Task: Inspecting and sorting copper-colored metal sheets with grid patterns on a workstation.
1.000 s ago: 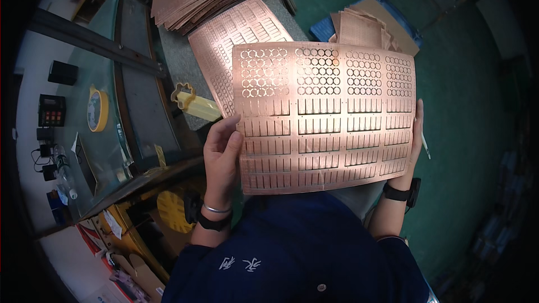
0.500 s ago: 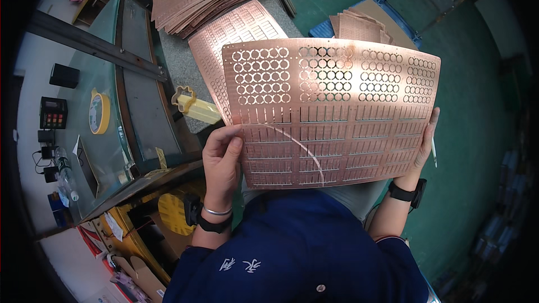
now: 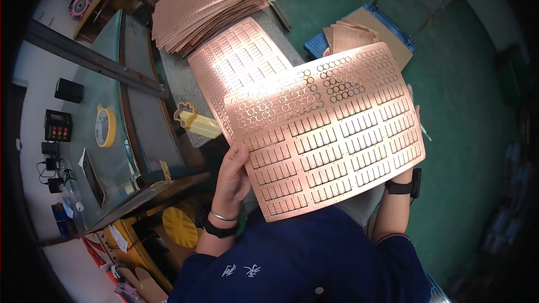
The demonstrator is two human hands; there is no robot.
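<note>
A copper-coloured perforated sheet (image 3: pixel 331 146) is held up in front of me, tilted with its right side higher. Rows of ring cutouts run along its far part, and comb-like slots fill the near part. My left hand (image 3: pixel 231 173) grips the left edge, thumb and fingers closed on it. Behind the right edge is my right hand (image 3: pixel 416 113), mostly hidden, with a few fingertips showing past the sheet. A thin white pen-like stick (image 3: pixel 425 133) sticks out beside that hand. Under the held sheet's far left corner, another copper sheet (image 3: pixel 241 56) lies on a grey stone-like surface (image 3: pixel 193 138).
A tall stack of copper sheets (image 3: pixel 208 5) stands at the far left. More sheets (image 3: pixel 351 38) rest on cardboard over a blue trolley (image 3: pixel 315 46). A yellow block (image 3: pixel 199 124) and a tape roll (image 3: pixel 105 125) lie leftward, near a glass-topped bench (image 3: pixel 90 163).
The held sheet has turned counterclockwise, its right side rising and its left near corner dropping. Bright glare now spreads over it. My left hand has moved slightly right and nearer.
</note>
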